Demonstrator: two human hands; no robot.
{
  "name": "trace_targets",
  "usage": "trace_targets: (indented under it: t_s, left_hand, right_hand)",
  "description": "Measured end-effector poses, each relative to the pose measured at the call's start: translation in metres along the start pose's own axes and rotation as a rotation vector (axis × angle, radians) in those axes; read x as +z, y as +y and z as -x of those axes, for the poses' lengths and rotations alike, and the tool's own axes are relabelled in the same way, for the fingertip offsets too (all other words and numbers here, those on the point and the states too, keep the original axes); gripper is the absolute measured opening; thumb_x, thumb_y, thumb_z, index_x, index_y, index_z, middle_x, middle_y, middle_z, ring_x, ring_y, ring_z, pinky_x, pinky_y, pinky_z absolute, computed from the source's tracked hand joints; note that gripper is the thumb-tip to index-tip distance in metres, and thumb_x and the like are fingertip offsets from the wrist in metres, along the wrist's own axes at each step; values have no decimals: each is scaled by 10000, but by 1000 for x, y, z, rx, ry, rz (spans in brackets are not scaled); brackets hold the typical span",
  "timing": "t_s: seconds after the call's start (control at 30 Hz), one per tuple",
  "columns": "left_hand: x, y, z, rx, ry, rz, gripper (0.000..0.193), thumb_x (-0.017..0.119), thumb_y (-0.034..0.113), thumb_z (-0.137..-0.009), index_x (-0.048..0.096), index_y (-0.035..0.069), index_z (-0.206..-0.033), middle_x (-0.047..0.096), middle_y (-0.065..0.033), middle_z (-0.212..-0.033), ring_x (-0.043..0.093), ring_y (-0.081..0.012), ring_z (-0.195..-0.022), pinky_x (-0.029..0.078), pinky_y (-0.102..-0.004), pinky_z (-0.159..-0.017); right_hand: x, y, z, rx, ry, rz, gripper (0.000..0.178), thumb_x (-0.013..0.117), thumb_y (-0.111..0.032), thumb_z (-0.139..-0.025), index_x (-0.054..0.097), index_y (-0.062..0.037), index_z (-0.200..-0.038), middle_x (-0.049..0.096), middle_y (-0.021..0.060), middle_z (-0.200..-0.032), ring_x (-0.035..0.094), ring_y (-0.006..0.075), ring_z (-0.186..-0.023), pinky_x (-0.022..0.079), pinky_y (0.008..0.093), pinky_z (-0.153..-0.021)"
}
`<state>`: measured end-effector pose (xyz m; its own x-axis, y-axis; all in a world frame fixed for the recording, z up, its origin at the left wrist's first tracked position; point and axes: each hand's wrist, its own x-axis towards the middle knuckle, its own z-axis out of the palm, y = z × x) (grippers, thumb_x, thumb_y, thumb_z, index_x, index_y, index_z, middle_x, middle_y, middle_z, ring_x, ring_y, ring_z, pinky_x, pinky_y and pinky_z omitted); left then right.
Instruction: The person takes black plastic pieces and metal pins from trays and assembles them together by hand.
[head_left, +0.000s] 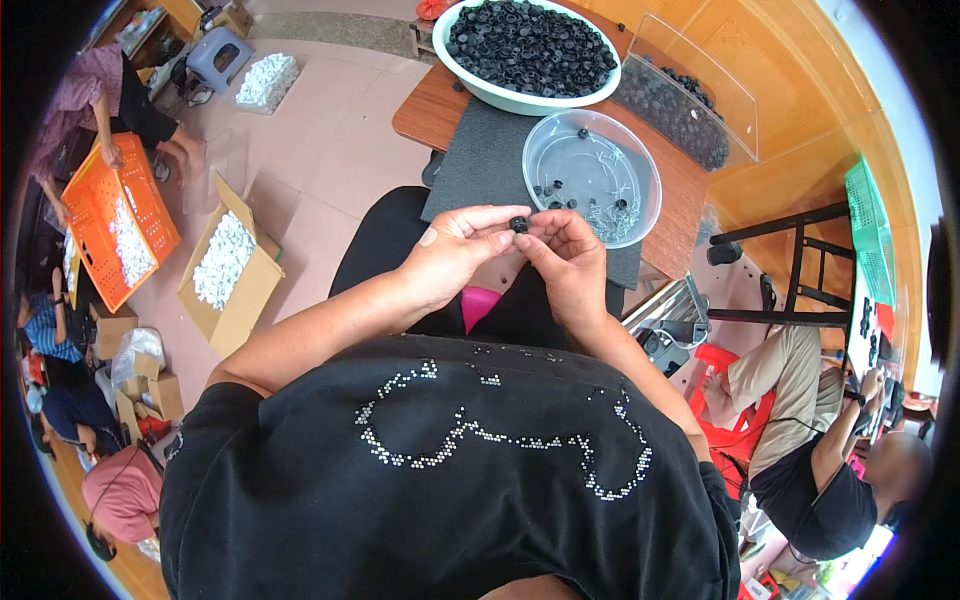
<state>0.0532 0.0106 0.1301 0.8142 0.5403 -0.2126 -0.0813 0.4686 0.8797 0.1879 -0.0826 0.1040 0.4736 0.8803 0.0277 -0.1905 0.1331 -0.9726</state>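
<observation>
We have the small black part (pixel 519 225) between the left hand (pixel 452 256) and the right hand (pixel 566 262), thumbs and fingertips of both pinching it. We judge it light and stiff, probably plastic, maybe slick, not fragile under a light pinch. We'd grip its sides, thumb against forefinger. Clear tub (pixel 556 158) sits just beyond the right hand, similar black pieces (pixel 583 133) inside.

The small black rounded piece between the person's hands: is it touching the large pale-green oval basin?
No, left hand and right hand hold the piece well short of the basin.
</observation>
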Motion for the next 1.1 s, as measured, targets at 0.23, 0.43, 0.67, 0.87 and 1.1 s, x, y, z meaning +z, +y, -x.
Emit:
trace_targets:
  t_s: [0.23, 0.43, 0.67, 0.87, 1.1]
  left_hand:
    - [2, 3, 0, 81, -5, -184, 312, 503, 33, -888, 541, -5, -1195, 593, -32, -977, 516, -70, -829, 432, -211, -741]
    - [4, 1, -1, 88, -17, -62, 296, 489, 26, -892, 546, 5, -1182, 590, -2, -922, 475, -44, -702, 406, -190, -634]
    - [7, -2, -3, 60, -29, 52, 282, 478, 35, -903, 529, 18, -1180, 589, -4, -946, 475, -32, -719, 391, -179, -633]
    - [5, -2, -1, 98, -73, -131, 266, 444, 61, -927, 536, 29, -1174, 592, -11, -991, 497, -21, -766, 383, -169, -642]
    - [12, -2, -1, 179, -57, -147, 282, 427, -1, -913, 520, 7, -1180, 586, -35, -1007, 534, -66, -862, 432, -203, -783]
  right_hand:
    - [2, -4, -3, 4, -60, -66, 355, 659, 44, -768, 581, -2, -1111, 570, 30, -969, 528, 96, -905, 446, 231, -795]
    - [0, 5, -2, 99, -85, -275, 355, 631, 42, -788, 579, -21, -1132, 553, 12, -972, 525, 94, -883, 454, 240, -791]
    - [2, 2, 0, 154, -93, -392, 310, 621, 11, -806, 580, -28, -1110, 539, -2, -944, 519, 90, -835, 453, 226, -745]
    - [7, -8, 2, 232, -86, -390, 305, 618, 12, -808, 578, -29, -1107, 539, -2, -932, 527, 90, -863, 457, 241, -769]
    - [6, 1, 5, 87, -58, -299, 299, 630, 18, -802, 588, -20, -1096, 530, -19, -922, 520, 82, -882, 445, 240, -802]
